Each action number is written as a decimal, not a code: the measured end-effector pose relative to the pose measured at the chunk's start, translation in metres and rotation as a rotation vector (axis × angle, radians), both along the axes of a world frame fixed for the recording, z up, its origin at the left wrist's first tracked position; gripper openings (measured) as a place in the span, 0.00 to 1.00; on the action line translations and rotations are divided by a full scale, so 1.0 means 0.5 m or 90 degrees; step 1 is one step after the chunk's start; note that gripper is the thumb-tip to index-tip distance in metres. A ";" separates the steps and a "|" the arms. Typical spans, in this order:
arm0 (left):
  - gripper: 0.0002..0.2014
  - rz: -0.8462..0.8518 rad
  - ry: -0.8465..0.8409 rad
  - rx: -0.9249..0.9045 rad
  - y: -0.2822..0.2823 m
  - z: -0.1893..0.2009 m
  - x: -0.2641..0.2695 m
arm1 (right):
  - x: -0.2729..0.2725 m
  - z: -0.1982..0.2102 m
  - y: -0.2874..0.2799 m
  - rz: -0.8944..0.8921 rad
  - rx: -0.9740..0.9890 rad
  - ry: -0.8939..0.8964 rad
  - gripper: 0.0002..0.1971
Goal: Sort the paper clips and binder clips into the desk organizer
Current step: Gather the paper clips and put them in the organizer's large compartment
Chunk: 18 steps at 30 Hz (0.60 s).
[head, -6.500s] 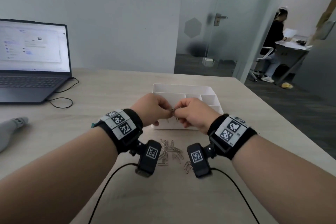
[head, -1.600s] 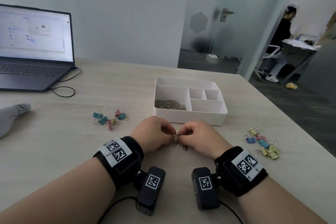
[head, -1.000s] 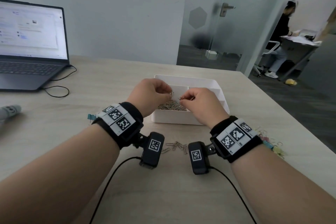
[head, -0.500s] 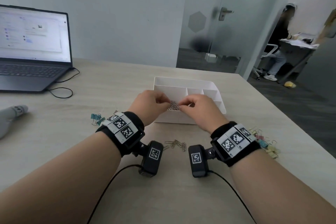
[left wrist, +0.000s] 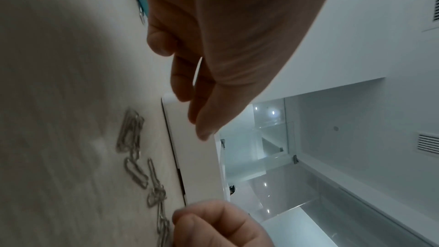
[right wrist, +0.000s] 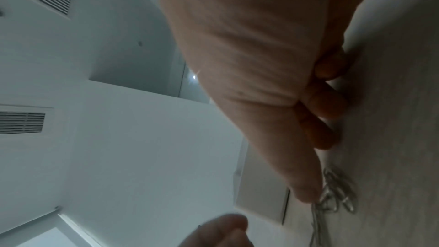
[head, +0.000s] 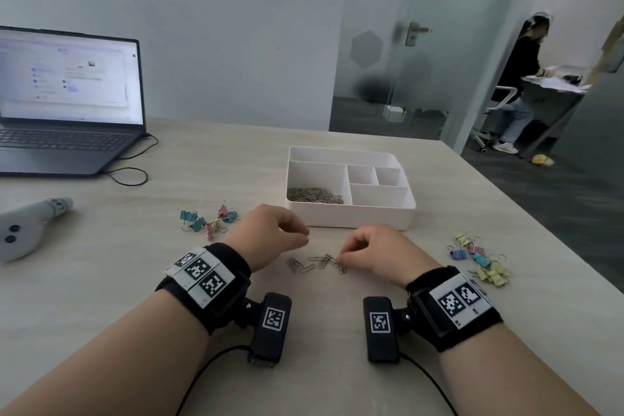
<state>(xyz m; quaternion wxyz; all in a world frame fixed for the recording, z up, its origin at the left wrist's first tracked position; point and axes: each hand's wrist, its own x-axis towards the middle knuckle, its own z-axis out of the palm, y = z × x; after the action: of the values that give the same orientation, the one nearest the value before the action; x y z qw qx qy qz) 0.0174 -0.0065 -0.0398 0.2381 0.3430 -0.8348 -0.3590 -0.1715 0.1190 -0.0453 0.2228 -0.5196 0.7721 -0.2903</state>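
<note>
A white desk organizer (head: 349,218) stands mid-table, with a heap of paper clips (head: 315,196) in its large left compartment. Several loose paper clips (head: 312,263) lie in a row on the table just in front of it. My left hand (head: 305,236) hovers above the left end of that row, its fingers (left wrist: 182,85) loosely curled and empty. My right hand (head: 341,258) is down at the row's right end, and its thumb and fingertips pinch a paper clip (right wrist: 332,200) there. Coloured binder clips lie in a left group (head: 207,219) and a right group (head: 479,260).
An open laptop (head: 67,118) with its cable sits at the back left. A grey handheld device (head: 27,226) lies at the left edge. The table's right edge runs close behind the right binder clips. A person sits beyond the glass door.
Both hands have come back from above the organizer's left compartment down to the loose clips on the table. The left hand is now empty and the right hand has reached a clip.
</note>
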 end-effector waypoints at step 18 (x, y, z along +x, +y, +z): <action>0.07 -0.009 -0.154 -0.063 0.010 -0.017 -0.006 | 0.003 -0.010 -0.008 -0.019 -0.010 0.059 0.08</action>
<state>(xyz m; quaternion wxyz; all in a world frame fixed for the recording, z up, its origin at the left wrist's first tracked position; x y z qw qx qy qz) 0.0146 -0.0014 -0.0483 0.1495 0.3657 -0.8765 -0.2750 -0.1702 0.1151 -0.0501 0.1779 -0.5226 0.7870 -0.2755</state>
